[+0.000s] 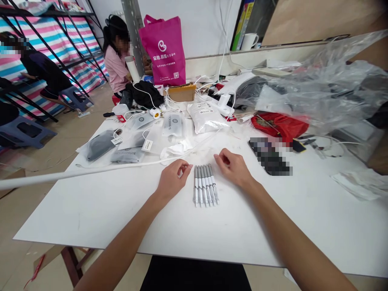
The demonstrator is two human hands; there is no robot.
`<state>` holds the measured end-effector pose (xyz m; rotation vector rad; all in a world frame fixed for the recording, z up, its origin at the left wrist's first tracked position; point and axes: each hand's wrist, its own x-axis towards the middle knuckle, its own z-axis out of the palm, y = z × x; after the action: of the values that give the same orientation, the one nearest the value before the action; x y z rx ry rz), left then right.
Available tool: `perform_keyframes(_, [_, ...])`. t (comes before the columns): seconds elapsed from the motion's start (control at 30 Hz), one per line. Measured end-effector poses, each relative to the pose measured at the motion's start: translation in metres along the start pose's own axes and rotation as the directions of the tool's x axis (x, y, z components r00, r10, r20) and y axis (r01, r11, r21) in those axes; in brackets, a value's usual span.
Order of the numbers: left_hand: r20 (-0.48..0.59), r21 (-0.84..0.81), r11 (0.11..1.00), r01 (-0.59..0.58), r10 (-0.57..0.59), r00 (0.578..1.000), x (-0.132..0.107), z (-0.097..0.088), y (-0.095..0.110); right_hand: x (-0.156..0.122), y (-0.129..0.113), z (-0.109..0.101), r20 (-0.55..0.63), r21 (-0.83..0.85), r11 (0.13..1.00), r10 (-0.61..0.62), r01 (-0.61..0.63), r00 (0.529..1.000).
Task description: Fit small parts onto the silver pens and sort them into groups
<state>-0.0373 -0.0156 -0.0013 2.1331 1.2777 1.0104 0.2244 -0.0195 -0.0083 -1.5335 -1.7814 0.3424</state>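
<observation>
Several pens (206, 186) with grey grips and white and clear barrels lie side by side in a neat row on the white table (121, 218). Just left of the row rests my left hand (174, 178), its fingers loosely curled and nothing visible in them. On the other side, near the upper right end of the row, my right hand (233, 166) is also curled in a loose fist with nothing visible in it. Both hands are close to the pens but apart from them.
Packaged grey pouches (127, 154) and a white plastic bag (206, 117) lie beyond my hands. A phone (269, 157) is at right, near a red bag (281, 125) and clear plastic sheeting (318, 87). A white cable (91, 173) crosses the left side. Two people sit beyond the table.
</observation>
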Motion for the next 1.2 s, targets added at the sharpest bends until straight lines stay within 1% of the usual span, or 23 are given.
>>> perform_keyframes(0.07, [-0.015,-0.040,0.999,0.032,-0.032,0.999,0.001,-0.002,0.002,0.000,-0.003,0.000,-0.156,0.027,0.999,0.035,-0.032,0.987])
perform_keyframes(0.13, [-0.029,-0.070,0.997,0.043,-0.046,0.999,0.002,-0.003,0.004,0.000,-0.006,0.000,-0.267,0.037,0.998,0.051,-0.042,0.962])
perform_keyframes(0.17, [-0.033,-0.079,0.996,0.044,-0.046,0.998,0.002,-0.003,0.004,0.000,-0.007,0.000,-0.296,0.039,0.998,0.052,-0.042,0.954])
perform_keyframes(0.23, [-0.035,-0.088,0.995,0.041,-0.045,0.998,0.002,-0.003,0.004,0.000,-0.008,0.000,-0.314,0.041,0.999,0.047,-0.036,0.948])
perform_keyframes(0.47, [0.026,-0.060,0.997,0.044,-0.043,0.999,-0.001,-0.001,0.005,-0.002,-0.006,0.004,-0.294,0.053,0.998,0.038,-0.023,0.955])
perform_keyframes(0.7, [0.098,0.142,0.990,-0.015,0.001,0.995,-0.006,0.006,-0.001,-0.003,-0.005,0.008,-0.243,0.038,0.999,0.034,-0.025,0.969])
perform_keyframes(0.87, [0.166,0.211,0.977,-0.035,0.000,0.986,-0.008,0.009,-0.001,-0.003,-0.003,0.010,-0.208,0.033,0.999,0.029,-0.023,0.978])
perform_keyframes(0.97, [0.201,0.225,0.973,-0.045,-0.001,0.980,-0.009,0.009,0.000,-0.003,-0.002,0.010,-0.158,0.018,1.000,0.005,-0.002,0.987])
perform_keyframes(1.2, [0.205,0.229,0.973,-0.033,-0.015,0.979,-0.008,0.009,0.000,-0.007,-0.007,0.011,0.009,-0.026,0.995,-0.093,0.094,0.996])
